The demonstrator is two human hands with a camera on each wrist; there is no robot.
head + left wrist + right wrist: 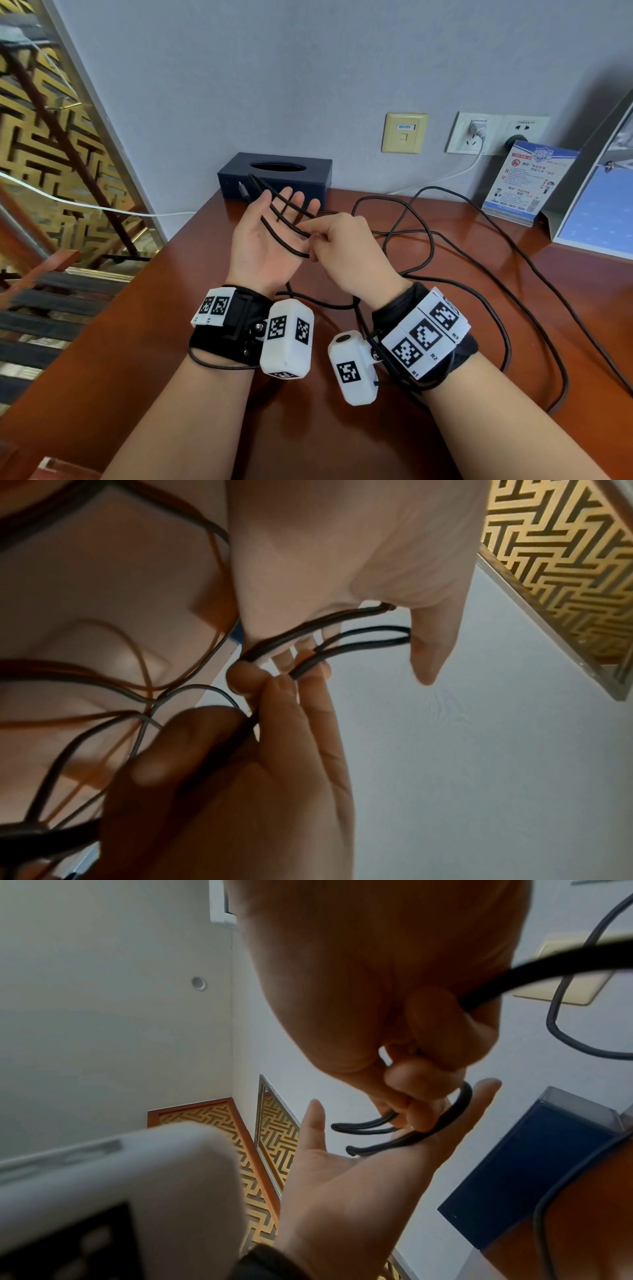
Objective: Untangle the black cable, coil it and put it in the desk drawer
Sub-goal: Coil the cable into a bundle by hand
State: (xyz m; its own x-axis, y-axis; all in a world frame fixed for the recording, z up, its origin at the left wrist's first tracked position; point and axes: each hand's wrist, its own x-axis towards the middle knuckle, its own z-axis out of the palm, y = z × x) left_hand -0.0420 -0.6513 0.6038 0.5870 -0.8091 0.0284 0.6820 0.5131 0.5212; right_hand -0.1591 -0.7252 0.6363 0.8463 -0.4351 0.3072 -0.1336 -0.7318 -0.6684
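Observation:
My left hand (274,219) is held palm up above the desk with straight fingers. Several turns of the black cable (286,238) lie across its palm and fingers. A plug end (244,192) sticks out past the thumb. My right hand (317,236) pinches the cable at the left palm's edge. The left wrist view shows the right fingertips (274,691) on the cable (363,642) under the left hand (342,561). From the right wrist, the right hand (411,1102) presses the cable strands (394,1144) onto the left palm (359,1167). No drawer is in view.
The rest of the cable lies in loose loops (421,246) over the brown desk (513,342) to my right. A dark blue tissue box (274,174) stands at the wall behind my hands. Wall sockets (476,133), a leaflet stand (527,181) and a blue folder (596,205) are at the back right.

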